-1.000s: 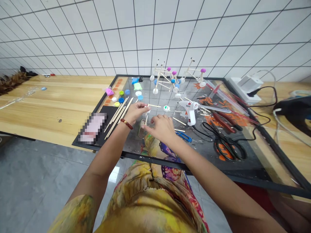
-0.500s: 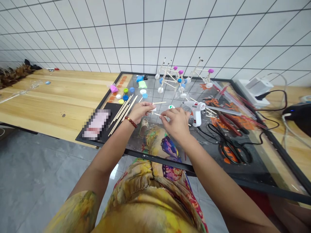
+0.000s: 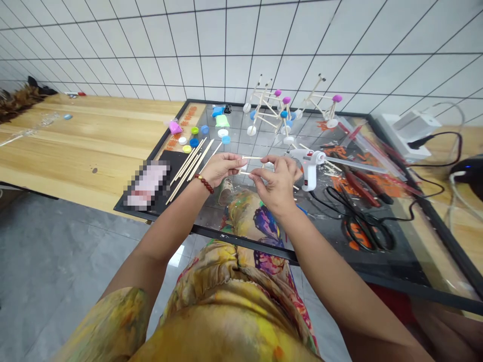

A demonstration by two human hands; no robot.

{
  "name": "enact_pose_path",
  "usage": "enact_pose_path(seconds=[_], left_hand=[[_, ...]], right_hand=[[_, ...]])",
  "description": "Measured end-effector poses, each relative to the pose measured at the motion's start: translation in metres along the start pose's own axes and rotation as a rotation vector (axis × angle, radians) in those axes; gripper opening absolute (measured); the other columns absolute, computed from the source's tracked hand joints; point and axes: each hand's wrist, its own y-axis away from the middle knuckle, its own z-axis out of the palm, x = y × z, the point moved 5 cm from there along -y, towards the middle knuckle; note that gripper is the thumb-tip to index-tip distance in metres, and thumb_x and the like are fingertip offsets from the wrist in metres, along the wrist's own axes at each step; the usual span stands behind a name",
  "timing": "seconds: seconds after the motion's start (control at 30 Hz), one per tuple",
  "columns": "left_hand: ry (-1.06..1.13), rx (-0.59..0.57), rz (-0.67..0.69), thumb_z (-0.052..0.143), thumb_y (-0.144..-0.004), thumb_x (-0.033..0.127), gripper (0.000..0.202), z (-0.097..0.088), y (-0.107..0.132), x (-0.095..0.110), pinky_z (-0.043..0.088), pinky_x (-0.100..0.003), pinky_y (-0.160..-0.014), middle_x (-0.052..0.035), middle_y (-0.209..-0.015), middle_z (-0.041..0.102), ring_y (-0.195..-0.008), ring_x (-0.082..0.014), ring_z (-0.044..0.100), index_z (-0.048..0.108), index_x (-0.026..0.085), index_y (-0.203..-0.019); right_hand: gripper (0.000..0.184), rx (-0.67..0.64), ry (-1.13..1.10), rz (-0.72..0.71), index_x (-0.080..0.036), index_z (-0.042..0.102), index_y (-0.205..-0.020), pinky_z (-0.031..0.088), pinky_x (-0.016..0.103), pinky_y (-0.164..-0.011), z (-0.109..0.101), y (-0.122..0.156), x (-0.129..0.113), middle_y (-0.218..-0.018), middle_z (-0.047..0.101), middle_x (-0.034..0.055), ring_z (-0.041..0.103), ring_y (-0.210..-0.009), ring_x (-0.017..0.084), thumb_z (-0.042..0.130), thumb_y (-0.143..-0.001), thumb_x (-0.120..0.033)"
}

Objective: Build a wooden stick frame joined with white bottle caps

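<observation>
Both hands are up over the black-framed glass work board (image 3: 245, 245), close together at the middle of my view. Left hand (image 3: 222, 169), with a red bead bracelet (image 3: 204, 183) at the wrist: its fingers (image 3: 234, 162) look clenched on a small white piece (image 3: 244, 165), not released. Right hand (image 3: 277, 185): its fingers (image 3: 264, 172) are pinched on a thin wooden stick (image 3: 247, 173), with the grip partly hidden. A second stick (image 3: 252, 157) runs just above the left fingertips; I can't tell which hand has it. Right of the right fingers sits a white hot glue gun (image 3: 309, 166). Below the left fingers, a small tilted cup (image 3: 225, 191). Left of them, loose sticks (image 3: 190, 163) on a black mat. Beyond the fingers, stick frames (image 3: 266, 108) with coloured balls.
</observation>
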Motion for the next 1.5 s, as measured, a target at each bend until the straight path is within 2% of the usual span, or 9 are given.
enact_pose_path(seconds=[0.2,0.5,0.67,1.03,1.27,1.37,1.5], left_hand=[[0.008,0.042,0.051,0.098,-0.06,0.015,0.035,-0.001,-0.002,-0.002,0.049,-0.027,-0.071,0.0018,-0.07,0.065,-0.064,-0.0074,0.058,0.067,0.012,-0.075],[-0.036,0.062,0.033,0.097,-0.061,0.012,0.033,0.003,-0.001,-0.005,0.049,-0.027,-0.069,0.0019,-0.067,0.064,-0.062,-0.008,0.058,0.066,0.012,-0.072],[-0.109,0.082,0.04,0.097,-0.06,0.012,0.033,0.002,-0.001,-0.007,0.051,-0.028,-0.07,0.0018,-0.067,0.064,-0.063,-0.0081,0.057,0.066,0.012,-0.07],[-0.18,0.12,0.082,0.1,-0.059,0.018,0.036,0.002,-0.001,-0.008,0.052,-0.029,-0.068,0.0017,-0.067,0.062,-0.061,-0.0087,0.057,0.065,0.014,-0.069],[-0.432,0.19,0.145,0.098,-0.06,0.022,0.034,-0.008,-0.004,-0.007,0.044,-0.029,-0.063,-0.0015,-0.068,0.065,-0.066,-0.0137,0.056,0.066,0.017,-0.07],[-0.486,0.182,0.174,0.099,-0.059,0.023,0.035,-0.01,-0.005,-0.006,0.044,-0.03,-0.063,-0.0012,-0.067,0.063,-0.066,-0.0142,0.056,0.066,0.017,-0.069],[-0.416,0.158,0.151,0.1,-0.06,0.026,0.038,-0.007,-0.004,-0.004,0.044,-0.029,-0.061,-0.0008,-0.068,0.064,-0.063,-0.0122,0.055,0.065,0.016,-0.071]], right_hand=[[0.022,0.004,-0.032,0.029,-0.028,0.084,-0.095,0.022,0.045,-0.098,0.0,0.0,0.001,-0.122,0.064,0.0109,0.043,-0.122,0.032,0.065,-0.098,-0.036],[0.019,-0.054,-0.042,0.077,-0.027,0.083,-0.092,0.02,0.044,-0.093,0.006,-0.001,0.006,-0.112,0.063,0.0106,0.042,-0.115,0.031,0.066,-0.095,-0.034],[0.022,-0.113,-0.019,0.054,-0.027,0.083,-0.096,0.019,0.044,-0.093,0.014,0.0,0.01,-0.113,0.062,0.0117,0.04,-0.115,0.032,0.062,-0.097,-0.035],[0.019,-0.16,-0.028,0.101,-0.026,0.083,-0.097,0.02,0.043,-0.089,0.017,-0.001,0.013,-0.109,0.062,0.011,0.043,-0.108,0.028,0.066,-0.097,-0.033],[0.024,-0.241,0.022,0.089,-0.026,0.081,-0.11,0.023,0.043,-0.089,0.024,0.003,0.011,-0.114,0.062,0.0124,0.045,-0.111,0.03,0.064,-0.099,-0.037],[0.025,-0.225,-0.004,0.086,-0.025,0.079,-0.114,0.023,0.044,-0.09,0.024,0.004,0.011,-0.115,0.063,0.013,0.046,-0.111,0.032,0.069,-0.095,-0.038],[0.02,-0.18,-0.04,0.056,-0.027,0.081,-0.108,0.022,0.045,-0.091,0.023,0.004,0.01,-0.115,0.066,0.0115,0.047,-0.113,0.032,0.068,-0.095,-0.035]])
